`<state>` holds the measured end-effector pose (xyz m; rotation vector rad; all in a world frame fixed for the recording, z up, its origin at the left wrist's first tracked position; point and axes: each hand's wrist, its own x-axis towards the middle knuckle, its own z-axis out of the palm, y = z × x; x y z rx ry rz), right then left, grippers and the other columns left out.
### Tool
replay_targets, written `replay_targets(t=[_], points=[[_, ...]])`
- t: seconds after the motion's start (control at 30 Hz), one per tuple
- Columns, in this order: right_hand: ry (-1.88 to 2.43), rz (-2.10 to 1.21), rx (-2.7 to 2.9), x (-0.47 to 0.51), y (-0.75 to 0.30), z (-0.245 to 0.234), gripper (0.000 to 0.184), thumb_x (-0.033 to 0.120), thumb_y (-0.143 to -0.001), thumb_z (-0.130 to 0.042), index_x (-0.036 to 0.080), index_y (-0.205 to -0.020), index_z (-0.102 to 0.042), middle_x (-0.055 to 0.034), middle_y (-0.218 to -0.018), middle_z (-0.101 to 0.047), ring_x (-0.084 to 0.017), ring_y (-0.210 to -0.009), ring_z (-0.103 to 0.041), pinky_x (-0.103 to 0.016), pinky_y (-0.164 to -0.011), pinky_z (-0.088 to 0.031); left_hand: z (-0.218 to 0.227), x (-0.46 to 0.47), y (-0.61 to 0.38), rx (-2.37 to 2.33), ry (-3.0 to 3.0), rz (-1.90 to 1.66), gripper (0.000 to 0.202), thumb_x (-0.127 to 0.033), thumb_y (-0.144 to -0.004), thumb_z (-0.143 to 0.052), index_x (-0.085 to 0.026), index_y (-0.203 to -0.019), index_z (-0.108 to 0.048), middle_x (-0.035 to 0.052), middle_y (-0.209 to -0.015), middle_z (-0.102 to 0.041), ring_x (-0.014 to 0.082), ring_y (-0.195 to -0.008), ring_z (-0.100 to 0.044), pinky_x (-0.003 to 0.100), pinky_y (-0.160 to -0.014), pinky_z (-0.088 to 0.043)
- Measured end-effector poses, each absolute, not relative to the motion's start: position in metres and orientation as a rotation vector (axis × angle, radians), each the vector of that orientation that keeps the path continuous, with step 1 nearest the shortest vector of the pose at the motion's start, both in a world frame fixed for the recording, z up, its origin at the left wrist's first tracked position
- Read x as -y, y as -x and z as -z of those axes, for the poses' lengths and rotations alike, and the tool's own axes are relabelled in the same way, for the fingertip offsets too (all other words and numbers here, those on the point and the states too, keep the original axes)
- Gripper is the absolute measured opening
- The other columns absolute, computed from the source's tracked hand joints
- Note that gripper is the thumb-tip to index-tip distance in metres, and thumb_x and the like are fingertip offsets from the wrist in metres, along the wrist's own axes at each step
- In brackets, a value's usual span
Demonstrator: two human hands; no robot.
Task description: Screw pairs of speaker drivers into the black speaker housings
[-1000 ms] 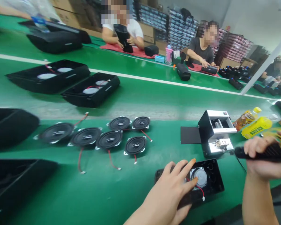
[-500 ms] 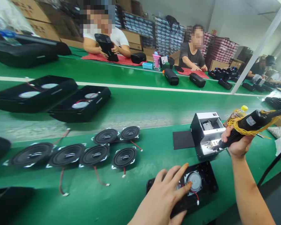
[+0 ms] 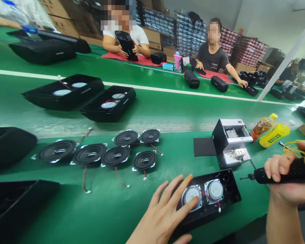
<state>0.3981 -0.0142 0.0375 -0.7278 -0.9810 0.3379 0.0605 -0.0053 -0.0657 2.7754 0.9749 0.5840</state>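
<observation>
A black speaker housing (image 3: 227, 195) lies at the near edge of the green bench, with two round silver drivers (image 3: 214, 190) and a red wire set in it. My left hand (image 3: 165, 211) rests on its left end, fingers spread flat, fingertips on the left driver. My right hand (image 3: 286, 178) grips a black electric screwdriver (image 3: 271, 174) wound with yellow cord. Its bit points left and hovers just right of the housing.
A small grey screw feeder box (image 3: 231, 140) with a black pad (image 3: 204, 146) stands behind the housing. Several loose speaker cones (image 3: 117, 154) lie to the left. Black housings (image 3: 108, 103) ride the belt. Two yellow bottles (image 3: 274, 134) lie at right. Other people work across the line.
My right hand has brought the screwdriver down from the screw feeder to beside the housing. My left hand slid left, uncovering both drivers.
</observation>
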Motion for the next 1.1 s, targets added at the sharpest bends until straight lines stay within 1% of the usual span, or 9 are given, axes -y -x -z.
replay_targets(t=[0.1, 0.17, 0.33, 0.43, 0.57, 0.8, 0.97, 1.03, 1.1], points=[[0.659, -0.437, 1.016, 0.031, -0.375, -0.044, 0.059, 0.081, -0.096, -0.073, 0.031, -0.127, -0.075, 0.0127, -0.055, -0.050, -0.007, -0.031, -0.021, -0.022, -0.037, -0.030, 0.069, 0.004, -0.059, -0.973, -2.715, -0.557, 0.080, -0.020, -0.080, -0.091, -0.039, -0.155, -0.068, 0.0092, -0.192, -0.032, 0.0464, -0.169, -0.042, 0.074, -0.129, -0.049], [0.650, -0.547, 1.042, 0.038, -0.355, -0.043, 0.046, 0.072, -0.105, -0.067, 0.035, -0.130, -0.077, 0.0120, -0.055, -0.049, -0.007, -0.031, -0.021, -0.022, -0.038, -0.033, 0.070, 0.001, -0.060, -0.922, -2.677, -0.536, 0.081, -0.021, -0.082, -0.093, -0.038, -0.156, -0.067, 0.0124, -0.191, -0.034, 0.0487, -0.169, -0.040, 0.075, -0.125, -0.053], [0.636, -0.781, 1.089, 0.038, -0.306, -0.020, 0.037, 0.059, -0.118, -0.051, 0.039, -0.134, -0.077, 0.0071, -0.062, -0.062, -0.012, -0.036, -0.045, -0.024, -0.043, -0.049, 0.072, -0.001, -0.064, -0.888, -2.628, -0.557, 0.071, -0.017, -0.087, -0.089, -0.035, -0.152, -0.069, 0.0136, -0.188, -0.040, 0.0460, -0.165, -0.045, 0.073, -0.124, -0.054], [0.600, -0.852, 1.078, 0.030, -0.289, -0.004, 0.036, 0.048, -0.120, -0.047, 0.036, -0.127, -0.080, 0.0051, -0.061, -0.064, -0.014, -0.039, -0.050, -0.023, -0.043, -0.051, 0.072, 0.000, -0.065, -0.885, -2.614, -0.573, 0.068, -0.018, -0.087, -0.090, -0.034, -0.150, -0.070, 0.0141, -0.185, -0.045, 0.0450, -0.163, -0.046, 0.073, -0.125, -0.053], [0.578, -0.928, 1.091, 0.021, -0.285, 0.006, 0.033, 0.035, -0.118, -0.052, 0.029, -0.101, -0.079, 0.0042, -0.059, -0.062, -0.013, -0.038, -0.050, -0.021, -0.043, -0.051, 0.072, -0.003, -0.066, -0.846, -2.614, -0.590, 0.064, -0.022, -0.088, -0.089, -0.032, -0.149, -0.071, 0.0176, -0.181, -0.049, 0.0465, -0.159, -0.050, 0.074, -0.120, -0.055], [0.622, -0.910, 1.125, 0.017, -0.290, 0.014, 0.030, 0.033, -0.116, -0.056, 0.031, -0.099, -0.080, 0.0049, -0.057, -0.065, -0.015, -0.035, -0.056, -0.022, -0.040, -0.055, 0.072, 0.003, -0.068, -0.924, -2.582, -0.574, 0.065, -0.018, -0.089, -0.084, -0.037, -0.151, -0.071, 0.0117, -0.185, -0.044, 0.0436, -0.164, -0.045, 0.072, -0.127, -0.050], [0.674, -0.905, 1.104, 0.018, -0.288, 0.018, 0.023, 0.049, -0.113, -0.064, 0.040, -0.125, -0.083, 0.0070, -0.057, -0.065, -0.015, -0.034, -0.056, -0.023, -0.038, -0.054, 0.072, 0.002, -0.067, -0.914, -2.569, -0.545, 0.069, -0.018, -0.088, -0.086, -0.037, -0.152, -0.071, 0.0113, -0.185, -0.045, 0.0438, -0.164, -0.046, 0.071, -0.127, -0.050], [0.680, -0.931, 1.080, 0.019, -0.289, 0.022, 0.024, 0.052, -0.113, -0.065, 0.040, -0.124, -0.083, 0.0066, -0.058, -0.066, -0.015, -0.035, -0.057, -0.023, -0.039, -0.055, 0.070, 0.000, -0.066, -0.884, -2.567, -0.531, 0.067, -0.020, -0.089, -0.086, -0.037, -0.152, -0.071, 0.0120, -0.184, -0.046, 0.0441, -0.163, -0.047, 0.071, -0.126, -0.051], [0.700, -0.964, 1.037, 0.020, -0.292, 0.029, 0.034, 0.064, -0.110, -0.066, 0.036, -0.117, -0.084, 0.0055, -0.056, -0.066, -0.015, -0.036, -0.058, -0.024, -0.039, -0.055, 0.067, -0.002, -0.064, -0.881, -2.564, -0.512, 0.066, -0.020, -0.090, -0.085, -0.038, -0.152, -0.072, 0.0118, -0.184, -0.046, 0.0443, -0.162, -0.048, 0.072, -0.126, -0.051]])
